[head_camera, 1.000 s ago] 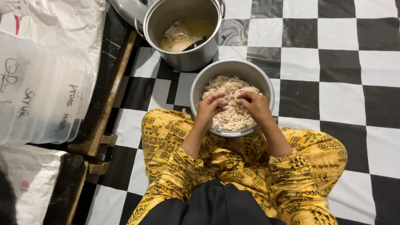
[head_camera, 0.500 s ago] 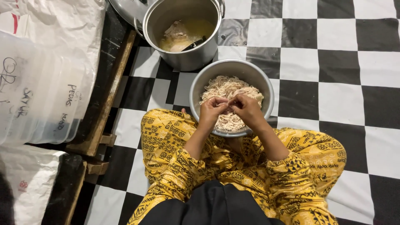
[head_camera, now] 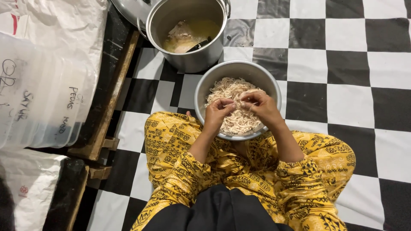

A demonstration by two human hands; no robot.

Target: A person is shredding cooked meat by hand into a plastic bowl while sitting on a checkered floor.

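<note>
Hands over metal bowl (head_camera: 204, 92) of shredded meat (head_camera: 233, 122). Left hand (head_camera: 217, 114) and right hand (head_camera: 262, 107) pinching one shred (head_camera: 238, 103) between fingertips. Pot (head_camera: 201, 60) of broth just beyond.

The person wears loose yellow trousers (head_camera: 180, 149) printed all over with small black geometric patterns, gathered in folds at the knees, under a plain black top (head_camera: 218, 211) whose hem overlaps the trousers, and both forearms are bare, without sleeves, rings or bracelets.

Matt metal bowl (head_camera: 205, 92), glossy tiled floor (head_camera: 342, 64).
</note>
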